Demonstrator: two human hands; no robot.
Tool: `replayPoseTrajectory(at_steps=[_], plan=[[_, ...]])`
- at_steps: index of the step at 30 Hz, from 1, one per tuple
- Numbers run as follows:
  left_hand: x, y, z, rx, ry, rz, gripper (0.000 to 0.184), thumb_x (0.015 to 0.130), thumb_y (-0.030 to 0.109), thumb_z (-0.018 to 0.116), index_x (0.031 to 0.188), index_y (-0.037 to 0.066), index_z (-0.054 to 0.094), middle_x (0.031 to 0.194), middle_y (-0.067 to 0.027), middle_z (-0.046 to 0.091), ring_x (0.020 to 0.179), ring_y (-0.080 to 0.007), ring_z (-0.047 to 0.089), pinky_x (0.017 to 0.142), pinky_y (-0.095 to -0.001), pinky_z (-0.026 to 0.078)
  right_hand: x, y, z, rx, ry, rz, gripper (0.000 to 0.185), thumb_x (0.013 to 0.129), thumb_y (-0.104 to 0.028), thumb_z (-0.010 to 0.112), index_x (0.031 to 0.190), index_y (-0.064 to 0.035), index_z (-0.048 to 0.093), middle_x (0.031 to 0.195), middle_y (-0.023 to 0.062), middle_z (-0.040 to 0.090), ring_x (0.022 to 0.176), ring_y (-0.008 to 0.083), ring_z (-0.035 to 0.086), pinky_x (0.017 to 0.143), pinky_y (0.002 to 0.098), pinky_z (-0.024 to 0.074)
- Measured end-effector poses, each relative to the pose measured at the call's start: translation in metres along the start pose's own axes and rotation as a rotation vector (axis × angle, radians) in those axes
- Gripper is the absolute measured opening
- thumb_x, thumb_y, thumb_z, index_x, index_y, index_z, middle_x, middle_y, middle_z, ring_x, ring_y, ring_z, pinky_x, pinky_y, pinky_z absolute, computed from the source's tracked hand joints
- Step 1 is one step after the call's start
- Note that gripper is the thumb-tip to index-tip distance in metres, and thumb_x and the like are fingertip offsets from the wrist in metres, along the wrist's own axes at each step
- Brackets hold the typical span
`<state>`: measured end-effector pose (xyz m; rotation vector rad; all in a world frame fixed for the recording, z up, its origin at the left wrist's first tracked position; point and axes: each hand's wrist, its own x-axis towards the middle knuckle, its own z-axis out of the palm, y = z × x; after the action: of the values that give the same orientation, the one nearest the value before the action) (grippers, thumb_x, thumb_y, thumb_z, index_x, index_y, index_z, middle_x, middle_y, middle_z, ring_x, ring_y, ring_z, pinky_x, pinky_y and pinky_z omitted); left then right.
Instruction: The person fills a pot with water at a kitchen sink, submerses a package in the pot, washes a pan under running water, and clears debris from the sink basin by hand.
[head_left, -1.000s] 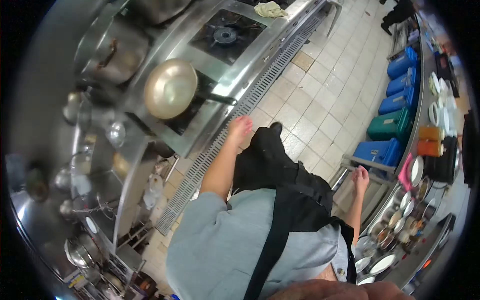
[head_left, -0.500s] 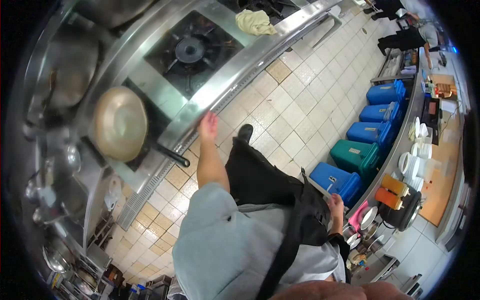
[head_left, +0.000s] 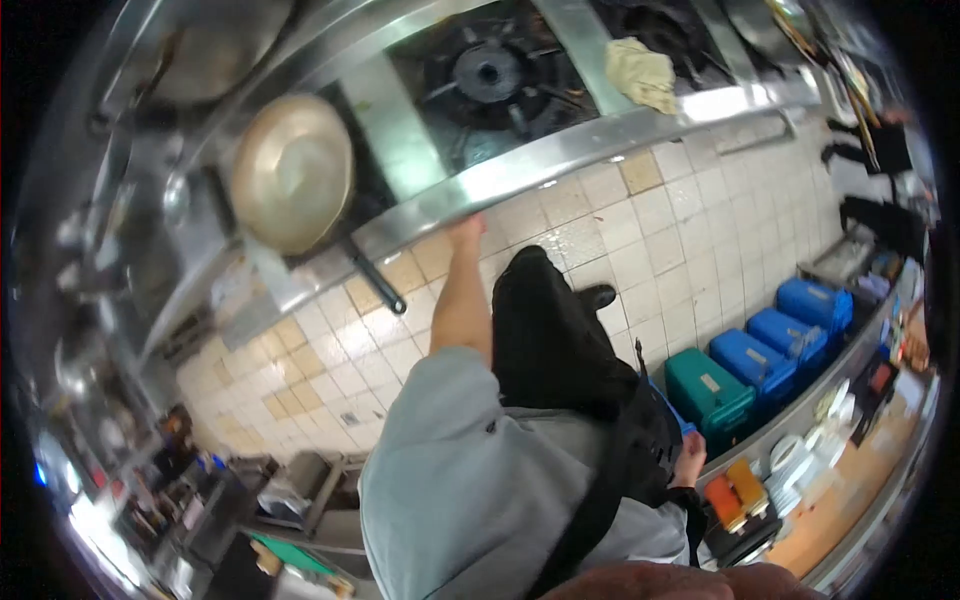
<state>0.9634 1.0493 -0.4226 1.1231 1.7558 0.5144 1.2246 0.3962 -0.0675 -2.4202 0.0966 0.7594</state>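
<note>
My left hand (head_left: 467, 230) hangs beside the front edge of the steel stove (head_left: 520, 170), its fingers blurred and partly hidden, so whether it touches the edge cannot be told. Left of it, a frying pan (head_left: 293, 175) sits on the stove, with its black handle (head_left: 378, 280) jutting out over the floor. On my other side, my right hand (head_left: 690, 458) hangs by my black apron (head_left: 545, 340), close to the counter with the bins below. Its fingers look loose, with nothing visible in them.
A pale cloth (head_left: 640, 75) lies by the burners (head_left: 490, 75). Blue bins (head_left: 755, 362) and a green bin (head_left: 705, 390) line the right-hand counter, where orange squeeze bottles (head_left: 728, 503) and white dishes (head_left: 790, 455) stand. Other people (head_left: 880, 150) are farther along the tiled aisle (head_left: 640, 240).
My view has turned and shifted, so the stove, pan and bins appear elsewhere. My legs have moved in a step. Both hands stay low at my sides.
</note>
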Motion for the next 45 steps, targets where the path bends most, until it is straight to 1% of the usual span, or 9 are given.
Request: replayPoseTrajectory(at_steps=[7, 12, 17, 20, 25, 29, 40, 42, 45], plan=[[-0.055, 0.064, -0.001, 0.211, 0.259, -0.217, 0.066, 0.080, 0.041, 0.072, 0.128, 0.001, 0.052, 0.119, -0.0141, 0.068, 0.102, -0.0306, 0.068, 0.089, -0.0445, 0.053, 0.152, -0.123, -0.149, -0.100, 0.177, -0.174, 0.043, 0.097, -0.025, 0.063, 0.134, -0.0091, 0.049, 0.112, 0.0004, 0.058, 0.093, 0.0123, 0.055, 0.072, 0.0282, 0.0468], [-0.107, 0.096, 0.026, -0.426, 0.312, -0.522, 0.059, 0.080, 0.026, 0.079, 0.120, -0.008, 0.054, 0.079, -0.0132, 0.061, 0.056, -0.0168, 0.056, 0.041, -0.0340, 0.043, 0.278, -0.216, -0.209, 0.020, 0.292, -0.421, 0.060, 0.094, -0.035, 0.068, 0.141, -0.0074, 0.042, 0.121, 0.0049, 0.056, 0.103, 0.0166, 0.054, 0.085, 0.0366, 0.0459], [-0.151, 0.105, 0.111, -0.646, -0.206, -0.330, 0.027, 0.084, 0.024, 0.076, 0.085, 0.003, 0.059, 0.071, -0.0065, 0.056, 0.055, -0.0162, 0.054, 0.046, -0.0307, 0.044, 0.380, -0.284, -0.247, 0.035, 0.300, -0.597, 0.067, 0.092, -0.036, 0.071, 0.142, -0.0049, 0.040, 0.126, 0.0087, 0.056, 0.105, 0.0178, 0.054, 0.082, 0.0338, 0.0456], [-0.163, 0.147, 0.143, -0.737, -0.262, -0.335, 0.026, 0.084, 0.026, 0.077, 0.077, 0.007, 0.060, 0.067, -0.0032, 0.054, 0.061, -0.0157, 0.056, 0.052, -0.0283, 0.046, 0.429, -0.309, -0.267, 0.066, 0.387, -0.515, 0.038, 0.089, -0.036, 0.074, 0.099, -0.0066, 0.052, 0.078, 0.0024, 0.060, 0.057, 0.0094, 0.048, 0.047, 0.0248, 0.0365], [-0.123, 0.184, 0.204, -0.709, -0.285, -0.218, 0.035, 0.076, 0.024, 0.083, 0.096, 0.002, 0.064, 0.073, -0.0035, 0.061, 0.057, -0.0154, 0.055, 0.049, -0.0301, 0.047, 0.445, -0.347, -0.304, -0.056, 0.201, -0.674, 0.069, 0.088, -0.037, 0.073, 0.134, 0.0066, 0.046, 0.115, 0.0163, 0.065, 0.093, 0.0213, 0.066, 0.074, 0.0305, 0.0551], [-0.120, 0.236, 0.224, -0.662, -0.341, -0.173, 0.024, 0.080, 0.025, 0.079, 0.081, 0.007, 0.064, 0.073, -0.0018, 0.062, 0.063, -0.0117, 0.056, 0.055, -0.0243, 0.043, 0.429, -0.336, -0.323, -0.195, 0.531, -0.521, 0.091, 0.087, -0.044, 0.074, 0.147, 0.0087, 0.031, 0.148, 0.0240, 0.038, 0.132, 0.0311, 0.041, 0.111, 0.0414, 0.0329], [-0.097, 0.218, 0.258, -0.783, -0.399, -0.530, 0.013, 0.081, 0.016, 0.077, 0.083, 0.009, 0.066, 0.072, -0.0027, 0.067, 0.058, -0.0103, 0.063, 0.044, -0.0228, 0.041, 0.402, -0.255, -0.328, -0.676, 0.409, -0.627, 0.078, 0.087, -0.047, 0.072, 0.143, -0.0046, 0.039, 0.142, 0.0145, 0.041, 0.124, 0.0295, 0.045, 0.090, 0.0576, 0.0442], [-0.107, 0.235, 0.240, -0.687, -0.507, -0.527, 0.015, 0.083, 0.021, 0.076, 0.082, 0.011, 0.066, 0.073, -0.0014, 0.068, 0.060, -0.0083, 0.064, 0.042, -0.0206, 0.037, 0.374, -0.303, -0.278, 0.286, 0.470, -0.284, 0.070, 0.089, -0.046, 0.070, 0.141, -0.0090, 0.043, 0.140, 0.0145, 0.043, 0.125, 0.0303, 0.044, 0.091, 0.0560, 0.0431], [-0.105, 0.231, 0.241, -0.650, -0.504, -0.512, 0.016, 0.084, 0.026, 0.076, 0.083, 0.013, 0.066, 0.072, 0.0004, 0.067, 0.060, -0.0057, 0.061, 0.041, -0.0198, 0.032, 0.396, -0.286, -0.277, 0.251, 0.345, -0.404, 0.067, 0.089, -0.045, 0.070, 0.137, -0.0025, 0.049, 0.130, 0.0164, 0.054, 0.114, 0.0283, 0.055, 0.087, 0.0442, 0.0495]])
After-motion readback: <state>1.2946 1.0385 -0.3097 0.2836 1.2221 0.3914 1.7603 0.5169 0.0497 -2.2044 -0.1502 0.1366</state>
